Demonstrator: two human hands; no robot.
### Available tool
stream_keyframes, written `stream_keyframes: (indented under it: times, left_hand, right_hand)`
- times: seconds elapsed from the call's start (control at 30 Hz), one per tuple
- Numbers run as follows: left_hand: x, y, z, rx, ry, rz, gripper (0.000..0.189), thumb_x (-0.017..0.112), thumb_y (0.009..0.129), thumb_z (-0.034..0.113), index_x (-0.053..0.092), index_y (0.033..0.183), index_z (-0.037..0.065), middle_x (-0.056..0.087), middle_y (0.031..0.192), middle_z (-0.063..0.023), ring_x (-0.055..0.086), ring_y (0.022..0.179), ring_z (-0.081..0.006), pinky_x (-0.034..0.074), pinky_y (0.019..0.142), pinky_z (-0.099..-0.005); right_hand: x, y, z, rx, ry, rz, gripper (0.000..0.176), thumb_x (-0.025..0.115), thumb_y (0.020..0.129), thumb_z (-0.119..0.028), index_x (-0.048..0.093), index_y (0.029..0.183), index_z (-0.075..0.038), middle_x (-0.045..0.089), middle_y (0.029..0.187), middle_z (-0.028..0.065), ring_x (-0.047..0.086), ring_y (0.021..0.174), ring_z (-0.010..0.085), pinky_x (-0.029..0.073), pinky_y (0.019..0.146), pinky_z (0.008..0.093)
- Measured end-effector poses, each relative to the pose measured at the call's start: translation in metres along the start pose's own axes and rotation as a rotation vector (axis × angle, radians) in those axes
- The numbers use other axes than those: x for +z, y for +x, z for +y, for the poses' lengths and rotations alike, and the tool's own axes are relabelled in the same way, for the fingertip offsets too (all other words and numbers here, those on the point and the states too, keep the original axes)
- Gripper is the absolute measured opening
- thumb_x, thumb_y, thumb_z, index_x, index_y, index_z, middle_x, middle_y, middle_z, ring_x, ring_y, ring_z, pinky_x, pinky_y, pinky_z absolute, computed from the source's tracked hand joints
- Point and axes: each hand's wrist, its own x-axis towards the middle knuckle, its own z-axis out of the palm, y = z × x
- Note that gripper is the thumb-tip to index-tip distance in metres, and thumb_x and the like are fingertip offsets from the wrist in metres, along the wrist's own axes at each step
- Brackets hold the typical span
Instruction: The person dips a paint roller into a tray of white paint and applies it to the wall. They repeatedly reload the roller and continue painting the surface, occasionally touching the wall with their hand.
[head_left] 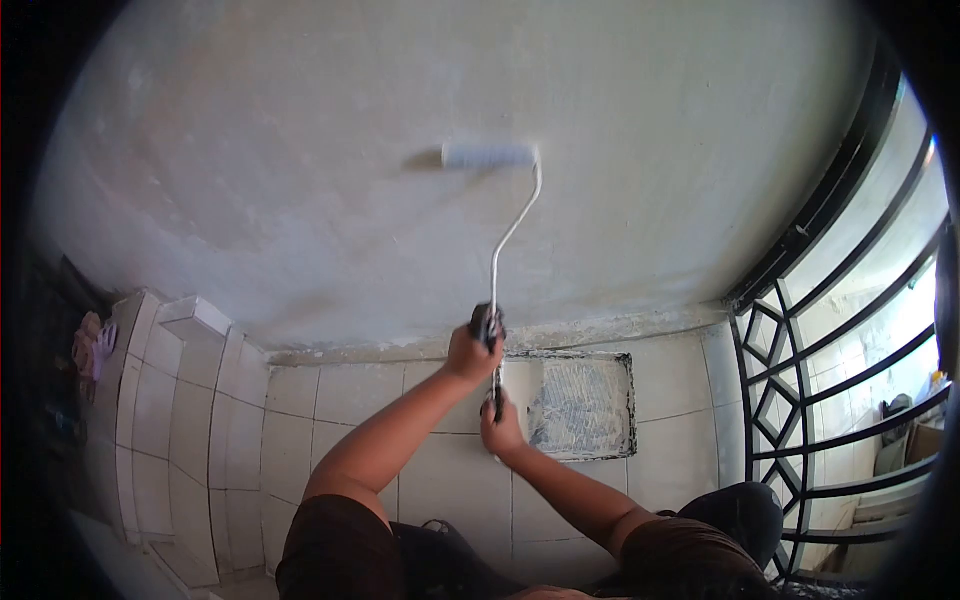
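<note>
A paint roller (488,156) with a pale sleeve lies against the grey wall (330,130), its bent metal rod running down to a long dark handle. High on that handle, just under the rod, my left hand (476,348) is wrapped round it. My right hand (502,424) grips the same handle lower down. Behind and to the right of my right hand, a paint tray (585,405) with a dark, stained rim and whitish paint on its surface rests on the tiled floor.
White tiled steps (190,400) rise at the left, with a pinkish cloth (93,345) beside them. A black metal grille (775,400) stands at the right, with objects beyond it. The wall's rough lower edge meets the tiled floor (350,395).
</note>
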Motion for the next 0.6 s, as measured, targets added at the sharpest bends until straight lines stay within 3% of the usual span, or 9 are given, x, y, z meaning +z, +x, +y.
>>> stream_keyframes:
  times: [0.07,0.17,0.3,0.5,0.6]
  left_hand:
    - [-0.012,0.041,0.021,0.086,0.008,0.041,0.018,0.061,0.083,0.013,0.054,0.099,0.006,0.062,0.068,-0.0154,0.061,0.060,-0.0387,0.050,0.052,-0.0446]
    - [-0.028,0.091,0.055,0.079,0.015,0.057,0.019,0.061,0.083,0.013,0.052,0.098,0.005,0.059,0.061,-0.0153,0.060,0.057,-0.0386,0.048,0.049,-0.0447]
    - [-0.031,0.120,0.079,0.039,-0.048,0.045,0.020,0.057,0.088,0.012,0.048,0.104,0.005,0.057,0.058,-0.0150,0.059,0.054,-0.0383,0.045,0.046,-0.0437]
    - [0.008,0.076,0.038,0.047,-0.017,0.044,0.019,0.056,0.088,0.012,0.049,0.104,0.005,0.059,0.061,-0.0148,0.060,0.056,-0.0383,0.047,0.048,-0.0441]
    - [0.033,0.018,-0.007,0.048,-0.014,-0.004,0.018,0.055,0.088,0.013,0.050,0.103,0.006,0.062,0.068,-0.0142,0.062,0.062,-0.0383,0.050,0.052,-0.0447]
  right_hand:
    - [-0.018,0.029,-0.043,-0.073,0.014,-0.023,0.016,0.048,0.093,-0.012,0.048,0.094,0.004,0.055,0.069,0.0204,0.053,0.061,0.0368,0.041,0.059,0.0421]
    - [-0.038,0.054,-0.105,-0.111,0.054,-0.023,0.015,0.046,0.095,-0.012,0.047,0.091,0.002,0.052,0.066,0.0143,0.049,0.059,0.0258,0.040,0.057,0.0375]
    - [-0.048,0.066,-0.123,-0.077,0.156,0.004,0.015,0.043,0.097,-0.012,0.046,0.088,0.000,0.045,0.066,0.0060,0.041,0.063,0.0152,0.037,0.057,0.0321]
    - [-0.039,0.058,-0.061,-0.171,-0.008,0.166,0.017,0.046,0.094,-0.013,0.048,0.095,0.004,0.051,0.066,0.0148,0.048,0.059,0.0244,0.039,0.056,0.0373]
    - [-0.027,0.027,-0.003,0.001,-0.025,0.070,0.017,0.041,0.095,-0.014,0.047,0.093,0.002,0.051,0.073,0.0180,0.047,0.064,0.0288,0.041,0.061,0.0384]
